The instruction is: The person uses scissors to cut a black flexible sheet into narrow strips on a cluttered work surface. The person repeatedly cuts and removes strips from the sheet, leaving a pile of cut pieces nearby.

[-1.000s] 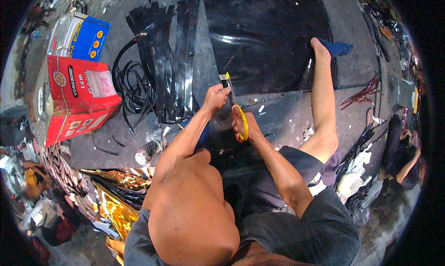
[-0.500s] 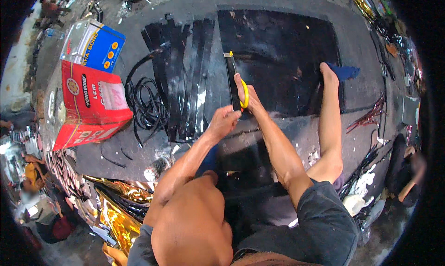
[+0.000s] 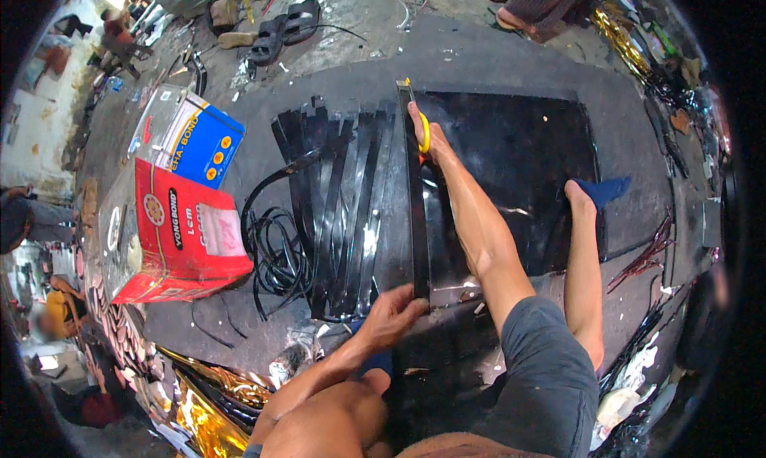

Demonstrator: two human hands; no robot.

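Note:
A large sheet of glossy black material [image 3: 519, 139] lies flat on the dark mat. My right hand [image 3: 434, 143] is closed around yellow-handled scissors [image 3: 424, 132] at the sheet's far left edge; their blades point away from me. A long narrow black strip [image 3: 419, 227] runs from below the scissors toward me along that edge. At its near end my left hand [image 3: 391, 318] has thumb and fingers closed on the strip. Several cut black strips [image 3: 343, 219] lie side by side to the left. My bare foot and a dark blue cloth [image 3: 602, 193] rest on the sheet's right side.
A red carton [image 3: 187, 234] and a blue-and-white carton [image 3: 211, 143] stand at the left. Coiled black cord [image 3: 279, 254] lies beside them. Gold foil scraps [image 3: 203, 414] are near my left leg. Black sandals [image 3: 283, 35] sit beyond the mat [image 3: 479, 55]. Other people are at the far left.
My right hand with the scissors has moved away from me to the sheet's far edge. A longer strip now stretches between my hands. The view has shifted, showing more floor beyond.

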